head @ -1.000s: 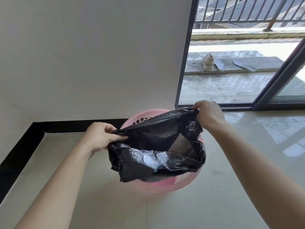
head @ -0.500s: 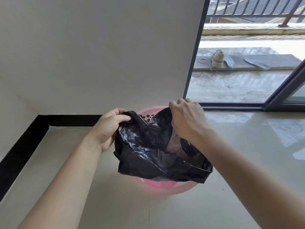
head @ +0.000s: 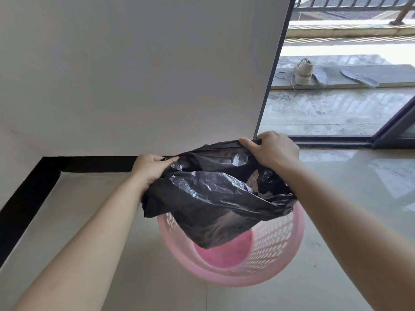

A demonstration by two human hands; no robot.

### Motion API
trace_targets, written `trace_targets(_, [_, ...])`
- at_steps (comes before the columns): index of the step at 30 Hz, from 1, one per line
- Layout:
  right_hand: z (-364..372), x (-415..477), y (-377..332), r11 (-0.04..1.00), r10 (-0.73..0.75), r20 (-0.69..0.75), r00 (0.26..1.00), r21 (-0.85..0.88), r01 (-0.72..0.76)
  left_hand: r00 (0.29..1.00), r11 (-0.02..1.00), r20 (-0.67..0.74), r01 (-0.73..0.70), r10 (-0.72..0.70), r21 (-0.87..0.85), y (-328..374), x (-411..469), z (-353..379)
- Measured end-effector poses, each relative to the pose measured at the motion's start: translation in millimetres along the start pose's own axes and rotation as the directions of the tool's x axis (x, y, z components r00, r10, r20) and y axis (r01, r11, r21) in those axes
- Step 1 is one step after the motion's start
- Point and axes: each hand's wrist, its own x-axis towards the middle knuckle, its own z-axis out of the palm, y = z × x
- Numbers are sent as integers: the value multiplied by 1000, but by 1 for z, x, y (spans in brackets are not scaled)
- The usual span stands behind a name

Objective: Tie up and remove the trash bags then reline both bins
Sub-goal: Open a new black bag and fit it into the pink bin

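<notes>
Two bare hands hold a crumpled black plastic trash bag (head: 213,198) by its top edge. The left hand (head: 149,168) pinches the rim between thumb and curled fingers. The right hand (head: 274,151), fingers curled over, grips the rim farther off and slightly higher, stretching the mouth between them. Below both grips the bag sags, its lower end dipping into a round pink perforated plastic bin (head: 224,281) directly beneath. The bin's bottom shows bare beside the bag. The bag is untied and looks nearly empty, so whether it is leaving or lining the bin is unclear. Only one bin is visible; much seems left.
</notes>
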Motion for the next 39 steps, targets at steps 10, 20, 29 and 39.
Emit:
trace_targets(10, [7,37,19,912,51,651,757,279,-301,981,939,-116,-109,154,326,6,9,11])
trace_targets(20, [6,7,40,946,-28,651,758,262,-190,943,838,-39,-273,329,473,12,-24,12])
trace_targets(29, [-22,-28,59,777,-40,626,779,509,-369,967,769,169,-254,191,586,3,-44,9])
trace_targets(39, [-15,-56,56,277,-348,645,681,764,-582,963,931,-194,-111,188,349,-12,-27,-23])
